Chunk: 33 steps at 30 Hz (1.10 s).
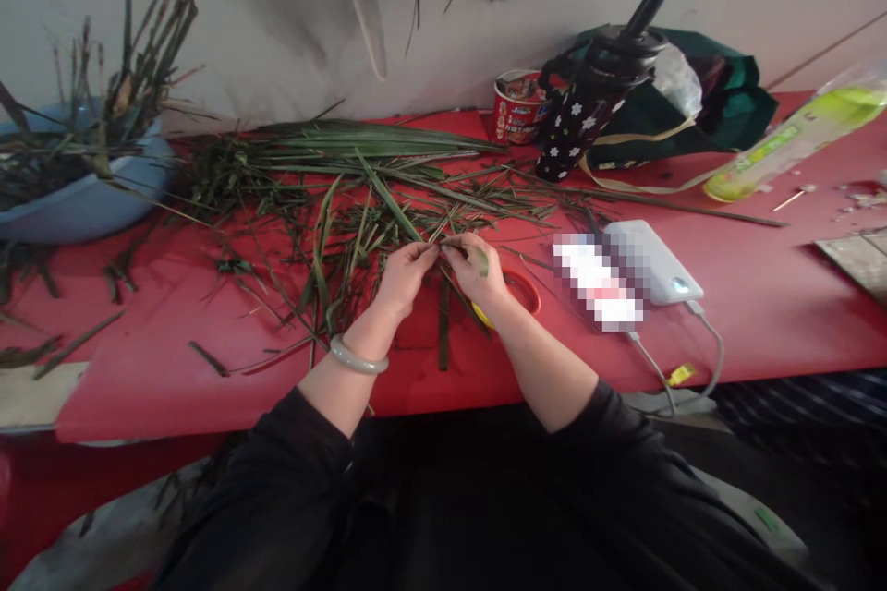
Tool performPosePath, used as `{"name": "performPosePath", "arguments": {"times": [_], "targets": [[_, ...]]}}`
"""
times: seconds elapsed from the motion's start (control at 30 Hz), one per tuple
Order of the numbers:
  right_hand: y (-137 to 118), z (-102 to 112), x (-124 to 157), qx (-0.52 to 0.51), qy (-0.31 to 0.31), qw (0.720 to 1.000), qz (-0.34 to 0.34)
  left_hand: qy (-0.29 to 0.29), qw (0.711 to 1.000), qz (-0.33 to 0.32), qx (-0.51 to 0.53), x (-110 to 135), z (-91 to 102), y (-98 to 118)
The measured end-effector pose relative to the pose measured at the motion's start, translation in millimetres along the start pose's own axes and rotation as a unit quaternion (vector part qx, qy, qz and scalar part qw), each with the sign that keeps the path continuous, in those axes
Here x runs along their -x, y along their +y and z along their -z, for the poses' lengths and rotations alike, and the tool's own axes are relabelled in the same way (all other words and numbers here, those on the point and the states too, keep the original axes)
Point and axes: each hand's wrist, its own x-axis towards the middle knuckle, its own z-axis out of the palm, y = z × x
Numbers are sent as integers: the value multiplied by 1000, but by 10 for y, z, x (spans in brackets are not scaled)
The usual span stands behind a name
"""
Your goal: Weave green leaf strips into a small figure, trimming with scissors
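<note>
My left hand (407,275) and my right hand (479,270) meet fingertip to fingertip over the middle of the red table. Both are closed in a pinch on a green leaf strip (388,194), whose long end sticks up and to the left. Another flat strip (443,328) hangs or lies just below the fingers; which one I cannot tell. What the fingertips press together is too small to make out fully. Partly under my right hand lie scissors with an orange and yellow handle (528,290), their blades hidden. Cut leaf pieces (360,226) are heaped behind my hands.
Long leaves (333,138) lie along the wall. A blue basin (131,189) of stalks stands left. To the right are a red paper cup (509,122), a black flowered tumbler (572,125), a green bag (735,106), a leaning bottle (790,143) and a cabled power bank (651,263).
</note>
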Motion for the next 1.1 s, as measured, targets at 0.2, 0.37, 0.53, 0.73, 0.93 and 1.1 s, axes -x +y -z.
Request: {"name": "performPosePath", "arguments": {"times": [0.2,0.37,0.53,0.73,0.93,1.1], "targets": [[21,-34,-4,-72,-24,997,-18,-9,999,-1,-32,3,21,22],[-38,1,-9,-111,-38,993,-30,-9,998,-25,-50,9,28,48],[-61,19,-12,-84,-49,995,-18,6,998,-42,-53,10,20,42],[-70,-8,20,18,-25,998,48,22,998,-41,-40,-3,26,17],[-79,-14,39,106,-41,991,75,36,995,-65,-65,-38,60,-24],[-35,-6,14,103,-38,992,58,8,994,-75,-79,-15,47,-21]]}}
